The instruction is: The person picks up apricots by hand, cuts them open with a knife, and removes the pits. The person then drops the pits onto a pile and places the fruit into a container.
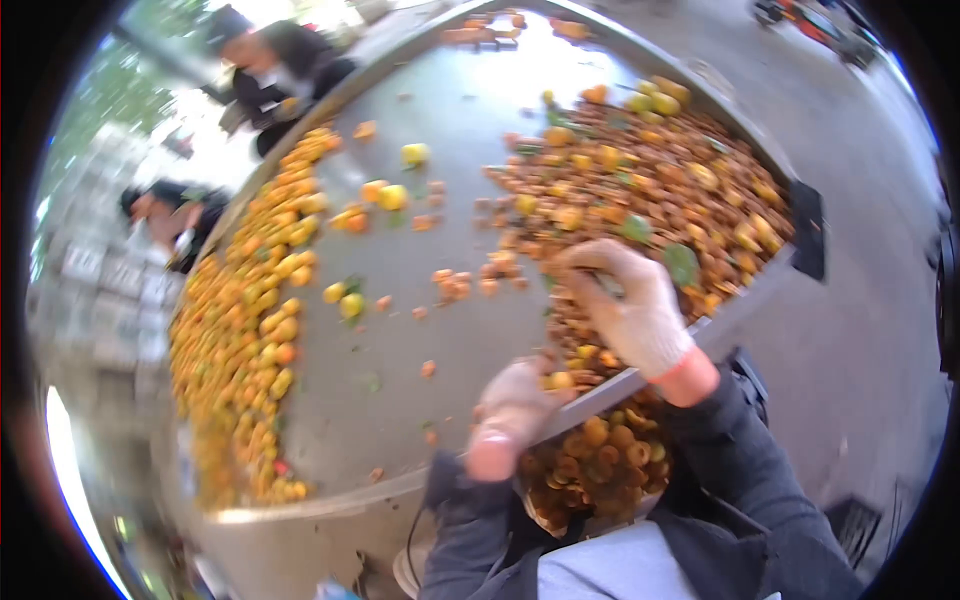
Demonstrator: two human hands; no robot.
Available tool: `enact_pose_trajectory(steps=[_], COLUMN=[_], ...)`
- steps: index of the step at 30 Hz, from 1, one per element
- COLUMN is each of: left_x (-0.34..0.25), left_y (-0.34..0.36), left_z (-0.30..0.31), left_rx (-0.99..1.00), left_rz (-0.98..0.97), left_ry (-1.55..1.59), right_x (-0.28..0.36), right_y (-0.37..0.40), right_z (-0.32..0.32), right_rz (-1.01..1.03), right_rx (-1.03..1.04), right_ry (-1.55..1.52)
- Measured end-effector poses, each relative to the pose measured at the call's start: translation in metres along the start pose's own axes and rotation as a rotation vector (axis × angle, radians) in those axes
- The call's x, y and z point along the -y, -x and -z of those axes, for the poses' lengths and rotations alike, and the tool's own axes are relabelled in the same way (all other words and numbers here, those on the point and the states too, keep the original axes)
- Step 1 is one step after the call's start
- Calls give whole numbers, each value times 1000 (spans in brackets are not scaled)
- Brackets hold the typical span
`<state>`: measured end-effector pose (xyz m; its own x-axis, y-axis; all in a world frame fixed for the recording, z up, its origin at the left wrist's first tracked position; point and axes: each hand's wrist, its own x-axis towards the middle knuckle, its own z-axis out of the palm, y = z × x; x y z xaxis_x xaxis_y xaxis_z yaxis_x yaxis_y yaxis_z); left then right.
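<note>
Both of my hands wear pale gloves with orange cuffs. My right hand (pixel 630 305) is over the near part of a large pile of small brownish-orange pieces (pixel 600 215), its fingers curled toward the thumb. Whatever is between those fingertips is hidden. Lower and to the left, my left hand (pixel 515 405) is at the table's near rim, beside the pile's front end; motion blur smears its fingers. Yellow-orange fruits (pixel 568 218) and green leaves (pixel 680 264) are mixed into the pile. Below the rim, close to my body, a container holds more orange fruits (pixel 600 455).
A metal table (pixel 350 430) with raised edges spreads out ahead. A long heap of yellow-orange fruits (pixel 250 340) lines its left side. Loose fruits (pixel 392 197) and small pieces (pixel 452 284) lie mid-table. Two people (pixel 275 75) are beyond the left edge.
</note>
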<state>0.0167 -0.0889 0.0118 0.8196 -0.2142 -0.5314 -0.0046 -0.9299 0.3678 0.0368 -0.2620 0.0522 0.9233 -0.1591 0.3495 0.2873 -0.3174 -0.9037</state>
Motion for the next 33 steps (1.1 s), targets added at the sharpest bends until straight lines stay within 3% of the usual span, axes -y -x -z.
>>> enact_pose_trajectory(steps=[1, 4, 6, 10, 12, 14, 16, 17, 18, 20, 21, 22, 24, 25, 26, 27, 28, 30, 32, 33], left_x=[-4, -8, 14, 37, 46, 35, 26, 30, 30, 32, 42, 44, 50, 55, 60, 66, 73, 85, 91, 95], left_y=[-7, -9, -16, 7, 25, 62, 93, 94, 91, 82, 63, 55, 34, 28, 23, 18, 17, 16, 13, 12], left_z=[3, 10, -3, 2, -4, -2, 0, -5, -1, 8, -14, -6, 17, 22, 25, 28, 29, 33, 38, 41], left_rx=[85, 74, -64, -126, -395, -182, -17, 162, 173, -435, -237, -223, -440, -428, -455, -471, -453, -378, -382, -395], left_rz=[-15, -54, -55, -18, -88, -143, -215, -291, -308, -739, -538, -560, -364, -395, -205, -2, -15, -74, -95, -107], left_ry=[-22, -67, 3, 381, 662, 994, 968, 962, 961, 207, 930, 935, 1165, 1181, 1318, 1445, 1463, 1705, 1720, 1729], right_x=[4, 4, 5, 9, 3, -3, 2, 1, 1, -1, 4, -1, -16, -1, -12, -15, -10, -25, -42, -37], right_y=[0, 0, 4, 6, 7, 8, 7, 7, 7, 4, 4, 3, -1, -6, -11, -18, -25, -48, -82, -104], right_z=[-1, -4, -8, -14, -13, -14, -18, -21, -23, -29, -29, -32, -37, -42, -52, -53, -56, -76, -109, -127], right_rz=[-32, -1, -147, -230, -200, -215, -338, -362, -360, -248, -425, -420, -192, -405, -273, -366, -469, -477, -189, -215], right_rx=[-6, -11, -29, -19, -6, 12, 40, 43, 58, 110, 87, 67, 144, 99, 83, 134, 189, 212, 292, 324], right_ry=[-40, -76, -190, -216, -246, -299, -329, -307, -308, -235, -297, -280, -118, -191, -131, -85, -41, -6, 119, 188])
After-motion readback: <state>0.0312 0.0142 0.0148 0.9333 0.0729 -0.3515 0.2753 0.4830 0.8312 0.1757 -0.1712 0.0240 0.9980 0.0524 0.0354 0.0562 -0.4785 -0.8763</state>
